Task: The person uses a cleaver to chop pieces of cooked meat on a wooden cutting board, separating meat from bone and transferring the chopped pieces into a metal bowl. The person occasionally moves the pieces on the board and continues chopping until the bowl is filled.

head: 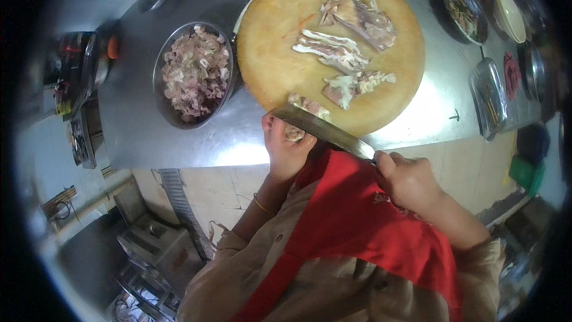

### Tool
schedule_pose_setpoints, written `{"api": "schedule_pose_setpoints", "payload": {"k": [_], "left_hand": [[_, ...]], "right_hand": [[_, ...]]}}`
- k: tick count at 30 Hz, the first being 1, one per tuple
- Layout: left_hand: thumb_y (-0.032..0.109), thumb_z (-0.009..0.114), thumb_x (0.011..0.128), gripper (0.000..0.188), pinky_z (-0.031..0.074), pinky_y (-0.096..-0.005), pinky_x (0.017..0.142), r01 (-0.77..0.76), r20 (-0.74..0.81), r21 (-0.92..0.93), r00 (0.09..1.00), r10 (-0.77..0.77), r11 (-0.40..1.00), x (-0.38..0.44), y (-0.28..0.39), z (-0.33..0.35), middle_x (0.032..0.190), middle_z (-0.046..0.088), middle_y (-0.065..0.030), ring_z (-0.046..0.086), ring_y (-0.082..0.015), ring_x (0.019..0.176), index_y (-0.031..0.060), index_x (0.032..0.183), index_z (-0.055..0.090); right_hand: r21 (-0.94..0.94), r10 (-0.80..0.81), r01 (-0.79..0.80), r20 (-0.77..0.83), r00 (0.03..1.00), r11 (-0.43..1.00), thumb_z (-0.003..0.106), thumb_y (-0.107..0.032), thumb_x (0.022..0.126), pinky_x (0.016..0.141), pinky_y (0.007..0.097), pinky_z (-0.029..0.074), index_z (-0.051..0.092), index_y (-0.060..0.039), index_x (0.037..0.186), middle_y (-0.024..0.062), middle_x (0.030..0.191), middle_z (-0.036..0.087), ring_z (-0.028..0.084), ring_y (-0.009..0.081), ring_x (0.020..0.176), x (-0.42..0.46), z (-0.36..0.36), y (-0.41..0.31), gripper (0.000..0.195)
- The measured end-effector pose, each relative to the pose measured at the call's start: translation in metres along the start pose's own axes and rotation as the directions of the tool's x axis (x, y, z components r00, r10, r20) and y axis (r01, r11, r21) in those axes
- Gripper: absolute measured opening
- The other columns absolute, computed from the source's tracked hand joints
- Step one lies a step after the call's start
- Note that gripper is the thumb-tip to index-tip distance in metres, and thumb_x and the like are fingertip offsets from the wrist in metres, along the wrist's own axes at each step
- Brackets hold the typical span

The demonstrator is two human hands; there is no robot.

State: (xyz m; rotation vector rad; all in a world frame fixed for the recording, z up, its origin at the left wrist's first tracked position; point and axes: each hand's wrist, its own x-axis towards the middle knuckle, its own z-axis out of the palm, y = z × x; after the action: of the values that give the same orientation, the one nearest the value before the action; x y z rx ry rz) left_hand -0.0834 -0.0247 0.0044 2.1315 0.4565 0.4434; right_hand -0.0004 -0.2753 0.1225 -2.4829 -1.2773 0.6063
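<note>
My right hand is closed around the handle of a large knife, whose blade reaches left over the near edge of a round cutting board. My left hand grips a piece of meat at the near side of the blade, close to its far end. Just beyond the blade lies another part of meat; whether the two are joined is hidden. Farther up the board are a small fatty piece, long strips with white fat and a larger slab of meat.
Left of the board, a metal bowl holds chopped meat. At the right of the steel table stand a metal tray with skewers, a pale bowl and a dish of mixed food.
</note>
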Motion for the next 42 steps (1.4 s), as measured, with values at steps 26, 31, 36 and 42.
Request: {"api": "schedule_pose_setpoints", "payload": {"k": [26,31,36,42], "left_hand": [[0.016,0.089,0.062,0.056,0.048,-0.0432,0.093,-0.012,-0.048,0.057,0.999,0.015,0.998,-0.001,-0.001,0.005,0.114,0.055,-0.0164,0.053,-0.0344,0.112,0.0065,0.109,0.061],[0.008,0.087,0.069,0.057,0.044,-0.0416,0.103,0.037,-0.033,-0.104,0.999,-0.041,0.994,-0.009,-0.029,-0.013,0.126,0.052,-0.0155,0.052,-0.032,0.119,0.0068,0.12,0.061],[0.008,0.087,0.069,0.066,0.046,-0.0421,0.102,-0.085,0.06,0.055,0.995,0.082,0.995,-0.008,-0.017,-0.028,0.126,0.052,-0.0155,0.052,-0.0328,0.119,0.0079,0.128,0.059],[0.001,0.083,0.069,0.065,0.052,-0.0367,0.091,-0.095,0.069,0.009,0.993,0.094,0.995,-0.006,-0.021,-0.034,0.125,0.051,-0.0129,0.057,-0.0261,0.116,0.0051,0.129,0.059]], "right_hand": [[-0.009,-0.046,0.045,-0.087,0.995,0.999,0.063,-0.015,0.086,0.051,0.0427,0.053,0.052,-0.0034,0.104,0.015,0.069,0.067,0.069,0.0315,0.061,0.111,0.025,-0.016,0.024],[0.109,0.06,-0.069,0.088,0.994,0.992,0.063,-0.015,0.09,0.063,0.0486,0.053,0.049,-0.002,0.114,0.0189,0.075,0.066,0.067,0.0416,0.071,0.047,-0.01,0.019,0.031],[0.322,0.258,-0.277,0.1,0.961,0.905,0.063,-0.014,0.091,0.066,0.0501,0.051,0.048,-0.0032,0.119,0.0219,0.078,0.066,0.066,0.0431,0.075,0.007,0.001,0.035,0.034],[0.498,0.272,-0.276,0.083,0.959,0.822,0.064,-0.013,0.092,0.065,0.0482,0.05,0.049,-0.004,0.118,0.021,0.075,0.064,0.065,0.0431,0.072,-0.002,0.005,0.018,0.031]]}}
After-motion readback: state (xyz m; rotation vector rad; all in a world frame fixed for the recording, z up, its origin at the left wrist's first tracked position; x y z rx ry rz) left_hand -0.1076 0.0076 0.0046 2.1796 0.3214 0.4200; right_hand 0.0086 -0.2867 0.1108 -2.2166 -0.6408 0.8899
